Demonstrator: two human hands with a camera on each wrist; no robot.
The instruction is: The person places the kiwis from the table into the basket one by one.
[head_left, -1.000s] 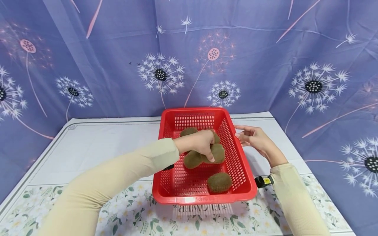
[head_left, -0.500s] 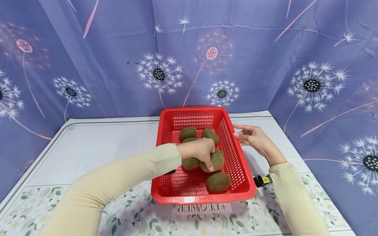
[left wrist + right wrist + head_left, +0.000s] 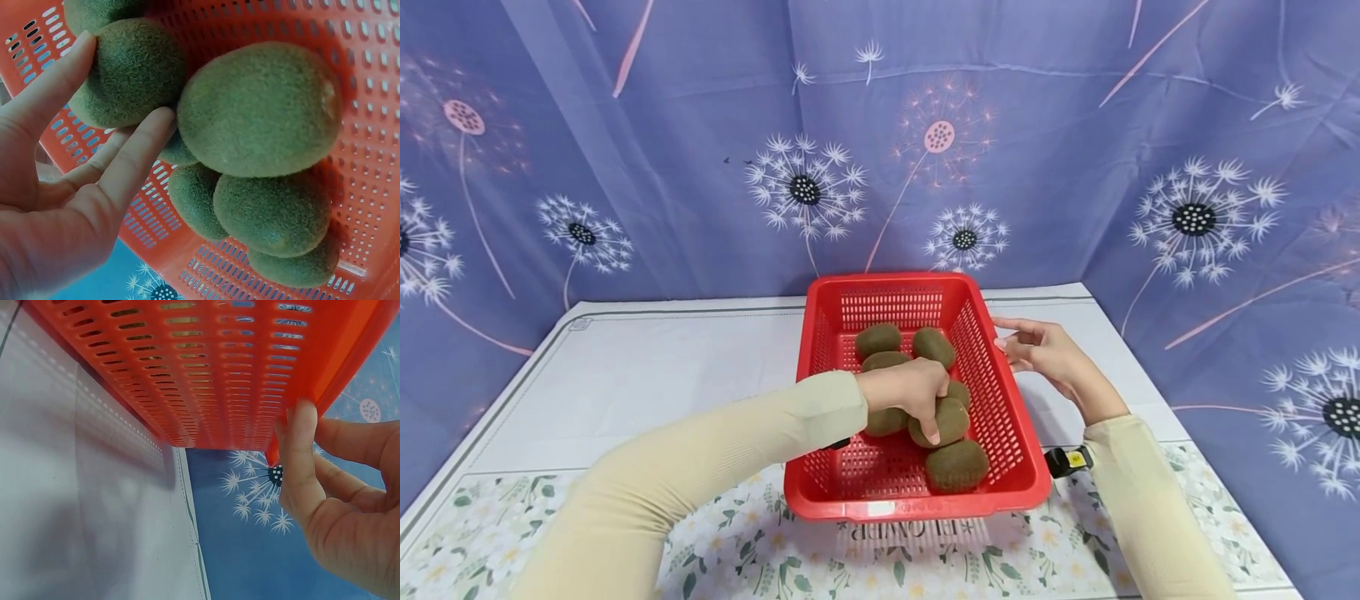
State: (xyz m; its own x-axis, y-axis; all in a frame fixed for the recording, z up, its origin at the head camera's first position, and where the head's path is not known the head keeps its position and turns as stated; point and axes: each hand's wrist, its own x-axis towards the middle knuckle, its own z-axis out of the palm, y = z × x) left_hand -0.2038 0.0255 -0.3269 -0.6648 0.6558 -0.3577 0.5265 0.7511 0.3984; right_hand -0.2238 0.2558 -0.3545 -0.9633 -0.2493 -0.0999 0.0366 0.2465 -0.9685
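Inside a red basket, my left hand holds a brown fuzzy kiwi between thumb and fingers. In the left wrist view, the fingertips lie against the sides of that kiwi. Close in front of it sits another kiwi, and one more is partly hidden behind it. A kiwi to the left is half covered by the hand. My right hand is at the basket's right rim; in the right wrist view, its thumb and fingers pinch the rim.
Farther back in the basket lie more kiwis, one near the right wall. The basket stands on a table with a white and floral cloth. A purple dandelion-print curtain hangs behind and at both sides.
My left hand has moved toward the front of the basket with the kiwi, uncovering kiwis at the back. The right hand stays at the rim.
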